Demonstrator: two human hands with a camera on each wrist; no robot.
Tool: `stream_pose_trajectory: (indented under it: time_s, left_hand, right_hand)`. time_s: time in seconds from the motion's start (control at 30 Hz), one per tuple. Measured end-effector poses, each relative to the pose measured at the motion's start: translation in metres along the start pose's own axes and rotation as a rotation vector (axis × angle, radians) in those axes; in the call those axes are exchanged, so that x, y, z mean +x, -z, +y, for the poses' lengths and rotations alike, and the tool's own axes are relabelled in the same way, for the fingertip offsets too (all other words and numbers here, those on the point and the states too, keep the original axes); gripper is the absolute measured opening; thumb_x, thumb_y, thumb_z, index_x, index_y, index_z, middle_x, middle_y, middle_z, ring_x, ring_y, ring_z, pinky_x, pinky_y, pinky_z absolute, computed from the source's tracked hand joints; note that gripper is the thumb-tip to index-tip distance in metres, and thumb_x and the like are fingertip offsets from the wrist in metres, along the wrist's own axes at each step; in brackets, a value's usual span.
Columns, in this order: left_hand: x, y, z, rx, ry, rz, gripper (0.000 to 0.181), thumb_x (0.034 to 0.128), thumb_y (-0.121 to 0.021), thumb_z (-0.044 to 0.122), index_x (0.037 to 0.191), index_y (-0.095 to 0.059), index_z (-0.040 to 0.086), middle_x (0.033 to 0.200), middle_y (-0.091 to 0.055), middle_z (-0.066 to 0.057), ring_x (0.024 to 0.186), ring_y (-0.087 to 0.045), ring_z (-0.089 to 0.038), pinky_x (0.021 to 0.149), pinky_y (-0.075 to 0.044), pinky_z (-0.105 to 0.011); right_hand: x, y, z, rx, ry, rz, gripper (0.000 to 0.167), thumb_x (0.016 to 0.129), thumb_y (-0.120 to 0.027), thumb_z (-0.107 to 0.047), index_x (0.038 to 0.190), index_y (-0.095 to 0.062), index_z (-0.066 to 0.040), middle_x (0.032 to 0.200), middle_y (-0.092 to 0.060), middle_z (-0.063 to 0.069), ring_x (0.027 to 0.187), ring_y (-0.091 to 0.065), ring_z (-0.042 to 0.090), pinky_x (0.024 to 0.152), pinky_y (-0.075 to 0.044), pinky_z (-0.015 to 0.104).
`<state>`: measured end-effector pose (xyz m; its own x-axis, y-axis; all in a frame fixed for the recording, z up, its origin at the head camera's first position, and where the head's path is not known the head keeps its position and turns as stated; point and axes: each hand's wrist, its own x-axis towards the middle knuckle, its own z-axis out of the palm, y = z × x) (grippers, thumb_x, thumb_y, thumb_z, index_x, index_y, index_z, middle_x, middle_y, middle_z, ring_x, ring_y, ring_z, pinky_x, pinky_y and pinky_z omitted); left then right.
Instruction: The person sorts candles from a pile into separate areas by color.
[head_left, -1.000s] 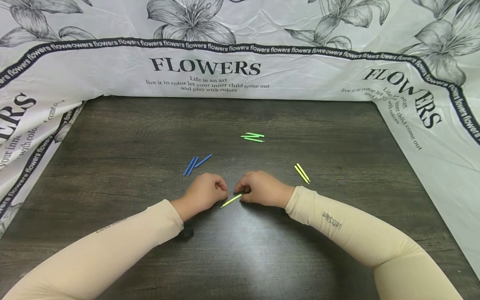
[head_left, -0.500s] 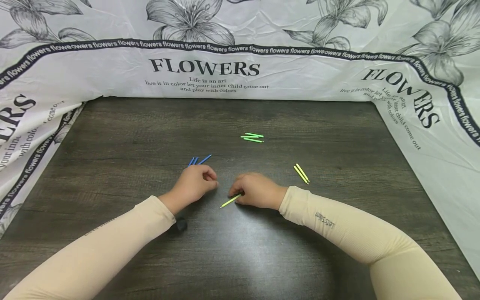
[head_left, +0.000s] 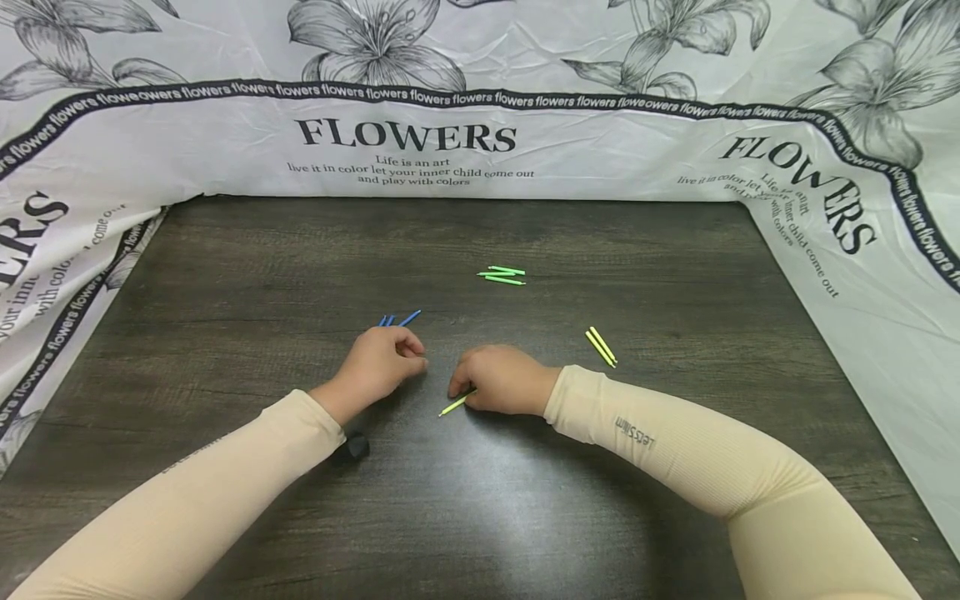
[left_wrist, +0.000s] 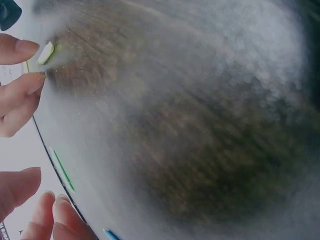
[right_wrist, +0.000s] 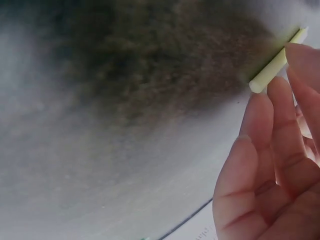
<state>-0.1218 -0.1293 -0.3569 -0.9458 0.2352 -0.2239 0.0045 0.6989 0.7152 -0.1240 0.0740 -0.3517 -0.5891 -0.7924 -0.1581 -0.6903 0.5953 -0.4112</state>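
In the head view a thin yellow candle (head_left: 452, 407) lies slanting on the dark table, its wick end toward the lower left. My right hand (head_left: 502, 379) pinches its other end; in the right wrist view the thumb overlaps the candle (right_wrist: 272, 70) and fingertips meet its far side. My left hand (head_left: 375, 367) is apart from it, fingers loosely bent and holding nothing; the left wrist view shows a gap between thumb and fingers. Several blue candles (head_left: 409, 318) lie just beyond the left hand, which hides their lower parts.
Three green candles (head_left: 504, 275) lie farther back on the table (head_left: 675, 267). Two more yellow candles (head_left: 601, 347) lie to the right. A white flower-print cloth (head_left: 600, 158) borders the back and sides. Below the left sleeve shows a small black object (head_left: 358, 446).
My left hand has drawn away to the left and back, now covering part of the blue candles. My right hand has shifted left along the yellow candle, which has stayed nearly in place.
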Motion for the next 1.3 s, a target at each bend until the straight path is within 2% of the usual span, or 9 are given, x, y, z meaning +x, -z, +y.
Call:
stream_pose_trajectory:
  time_s: [0.23,0.53,0.7,0.83,1.0,1.17,1.3]
  left_hand:
    - [0.000,0.003,0.000,0.008,0.015,0.000,0.014,0.0862,-0.067,0.010,0.097,-0.068,0.002,0.087,-0.067,-0.008,0.067,-0.056,-0.016,0.060,-0.045,-0.029]
    - [0.002,0.012,-0.002,0.000,0.033,0.039,0.015,0.0872,-0.065,0.009,0.100,-0.066,0.001,0.090,-0.066,-0.010,0.070,-0.057,-0.018,0.062,-0.045,-0.029]
    - [0.006,0.017,-0.005,0.011,0.033,0.064,0.015,0.0886,-0.064,0.010,0.101,-0.066,0.000,0.091,-0.065,-0.012,0.068,-0.055,-0.017,0.061,-0.044,-0.029]
    - [0.009,0.022,-0.006,-0.006,0.060,0.080,0.017,0.0902,-0.063,0.010,0.103,-0.065,-0.001,0.092,-0.063,-0.013,0.064,-0.054,-0.016,0.058,-0.044,-0.029]
    - [0.015,0.026,-0.011,0.005,0.082,0.104,0.018,0.0905,-0.064,0.010,0.105,-0.064,-0.001,0.095,-0.063,-0.014,0.071,-0.055,-0.020,0.062,-0.044,-0.030]
    - [0.020,0.028,-0.016,0.017,0.105,0.110,0.018,0.0911,-0.064,0.011,0.106,-0.064,0.000,0.097,-0.064,-0.015,0.074,-0.057,-0.021,0.063,-0.046,-0.029]
    - [0.022,0.029,-0.019,0.022,0.120,0.116,0.018,0.0913,-0.064,0.011,0.105,-0.064,-0.001,0.097,-0.065,-0.015,0.073,-0.058,-0.020,0.062,-0.047,-0.029]
  right_hand:
    - [0.001,0.002,-0.003,-0.048,0.000,-0.038,0.025,0.077,-0.068,-0.002,0.097,-0.075,-0.013,0.089,-0.066,-0.002,0.080,-0.061,0.012,0.073,-0.050,0.030]
    - [0.001,0.000,-0.002,-0.073,0.012,-0.018,0.023,0.073,-0.065,0.000,0.090,-0.073,-0.014,0.076,-0.061,-0.004,0.068,-0.052,0.008,0.064,-0.046,0.028]
    - [-0.003,0.001,0.003,-0.029,-0.007,-0.011,0.023,0.075,-0.064,0.000,0.091,-0.073,-0.014,0.075,-0.060,-0.005,0.068,-0.050,0.008,0.062,-0.043,0.025]
    - [-0.010,0.004,0.010,0.024,-0.048,0.019,0.022,0.077,-0.065,0.000,0.092,-0.073,-0.014,0.078,-0.062,-0.006,0.068,-0.051,0.006,0.062,-0.043,0.023]
    - [-0.025,0.010,0.022,0.124,-0.122,0.057,0.023,0.080,-0.065,0.000,0.099,-0.073,-0.010,0.084,-0.065,-0.005,0.071,-0.054,0.006,0.066,-0.046,0.024]
    - [-0.041,0.017,0.035,0.212,-0.188,0.143,0.022,0.081,-0.065,0.000,0.100,-0.073,-0.007,0.085,-0.067,-0.003,0.074,-0.057,0.008,0.069,-0.047,0.027]
    - [-0.054,0.020,0.047,0.318,-0.279,0.193,0.021,0.082,-0.064,0.000,0.100,-0.072,-0.005,0.086,-0.067,0.000,0.077,-0.058,0.011,0.070,-0.048,0.029]
